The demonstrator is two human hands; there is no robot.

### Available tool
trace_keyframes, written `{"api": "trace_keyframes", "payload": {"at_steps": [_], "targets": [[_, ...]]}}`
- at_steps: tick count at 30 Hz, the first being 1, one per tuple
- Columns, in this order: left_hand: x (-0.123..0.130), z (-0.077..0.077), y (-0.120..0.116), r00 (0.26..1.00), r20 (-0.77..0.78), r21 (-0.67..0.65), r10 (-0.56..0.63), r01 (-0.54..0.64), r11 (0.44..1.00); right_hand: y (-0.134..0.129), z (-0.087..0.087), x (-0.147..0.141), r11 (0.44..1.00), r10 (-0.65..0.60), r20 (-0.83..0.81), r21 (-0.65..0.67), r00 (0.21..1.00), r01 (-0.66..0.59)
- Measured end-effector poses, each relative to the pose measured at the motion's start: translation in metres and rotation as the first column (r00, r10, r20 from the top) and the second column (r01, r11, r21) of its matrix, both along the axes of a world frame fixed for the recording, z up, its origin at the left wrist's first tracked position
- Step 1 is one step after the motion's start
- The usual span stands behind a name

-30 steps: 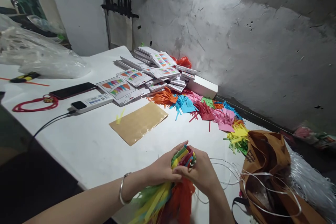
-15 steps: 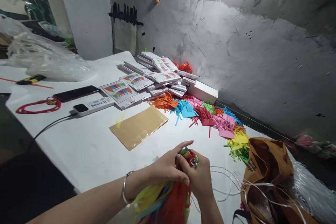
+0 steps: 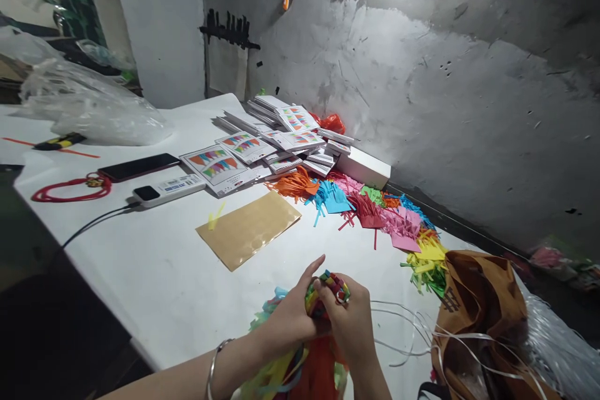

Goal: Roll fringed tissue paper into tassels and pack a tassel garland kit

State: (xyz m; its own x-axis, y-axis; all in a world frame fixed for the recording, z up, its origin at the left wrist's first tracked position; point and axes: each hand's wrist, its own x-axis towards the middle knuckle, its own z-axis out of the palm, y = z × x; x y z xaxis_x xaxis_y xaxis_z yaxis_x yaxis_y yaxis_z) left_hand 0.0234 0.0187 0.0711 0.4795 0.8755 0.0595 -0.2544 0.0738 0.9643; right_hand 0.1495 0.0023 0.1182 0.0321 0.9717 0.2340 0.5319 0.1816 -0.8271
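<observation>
Both of my hands are wrapped round a bundle of colourful tissue-paper streamers. Its gathered, folded top in green, yellow, red and blue pokes out between them. My left hand grips it from the left side, with one finger pointing up. On the right, my right hand closes round it, its thumb pressing near the top and a ring on one finger. Red, yellow and blue strips hang below the hands. My palms and wrists hide part of the bundle.
A brown paper sheet lies ahead on the white table. Beyond are printed cards, a white box and fringed paper bunches. A phone and a white device lie left; a brown bag and white cords right.
My hands and the bundle have shifted slightly left and down. More pale blue and green streamers show behind my left hand. The view has tilted slightly.
</observation>
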Motion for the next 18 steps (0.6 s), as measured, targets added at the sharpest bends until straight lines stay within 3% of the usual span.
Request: {"api": "trace_keyframes", "payload": {"at_steps": [6, 9, 10, 12, 14, 16, 18], "targets": [[-0.005, -0.009, 0.005, 0.998, -0.031, -0.040, -0.049, 0.048, 0.998, -0.002, 0.001, 0.000, 0.999, 0.047, -0.036, -0.017, 0.998, -0.048], [-0.016, -0.008, 0.012, 0.977, 0.053, -0.054, -0.206, 0.209, 0.976, -0.004, 0.004, 0.002, 0.997, 0.058, -0.085, -0.038, 0.995, -0.062], [-0.021, -0.007, 0.015, 0.943, 0.110, -0.056, -0.315, 0.322, 0.945, -0.004, 0.005, 0.003, 0.997, 0.061, -0.111, -0.048, 0.992, -0.067], [-0.032, 0.000, 0.024, 0.825, 0.172, -0.053, -0.538, 0.553, 0.831, -0.005, 0.006, 0.005, 0.993, 0.078, -0.173, -0.074, 0.982, -0.092], [-0.043, 0.009, 0.034, 0.747, 0.097, -0.043, -0.657, 0.663, 0.747, -0.006, 0.007, 0.006, 0.988, 0.100, -0.230, -0.092, 0.968, -0.124], [-0.050, 0.017, 0.043, 0.769, -0.049, 0.031, -0.637, 0.639, 0.769, -0.007, 0.009, 0.005, 0.986, 0.110, -0.264, -0.090, 0.958, -0.138], [-0.049, 0.021, 0.049, 0.815, -0.096, 0.119, -0.572, 0.580, 0.806, -0.007, 0.010, 0.003, 0.988, 0.113, -0.276, -0.074, 0.954, -0.138]]}}
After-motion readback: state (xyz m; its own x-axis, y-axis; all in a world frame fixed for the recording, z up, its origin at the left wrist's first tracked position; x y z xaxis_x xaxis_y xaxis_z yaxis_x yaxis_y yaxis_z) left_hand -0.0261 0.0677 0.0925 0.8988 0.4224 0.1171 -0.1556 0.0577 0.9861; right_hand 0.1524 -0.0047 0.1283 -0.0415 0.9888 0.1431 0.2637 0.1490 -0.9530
